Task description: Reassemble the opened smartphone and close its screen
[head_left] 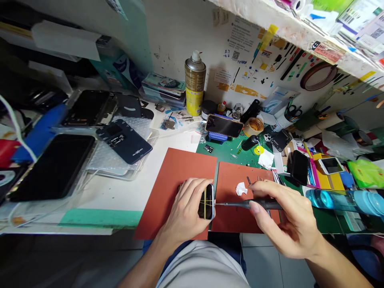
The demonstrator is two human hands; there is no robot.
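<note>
My left hand [183, 210] is wrapped over a phone [209, 211] and holds it on the left brown-red mat [180, 164]. Yellow rubber bands [205, 200] cross the phone's dark face, most of which my palm and fingers hide. Between the thumb and fingers of my right hand [291, 218] is a dark screwdriver [243, 204], lying nearly level. Its thin tip points left and meets, or nearly meets, the phone's right-hand edge. Just beyond the screwdriver, a crumpled white tissue [241, 189] lies on the right brown-red mat [231, 176].
Behind the mats, a phone [224, 125] leans on a blue stand, near a yellow spray can [194, 92]. A dark power bank [124, 142] and a large black tablet [57, 166] lie left. A blue bottle [345, 202] rests at right. A cluttered shelf [285, 30] overhangs.
</note>
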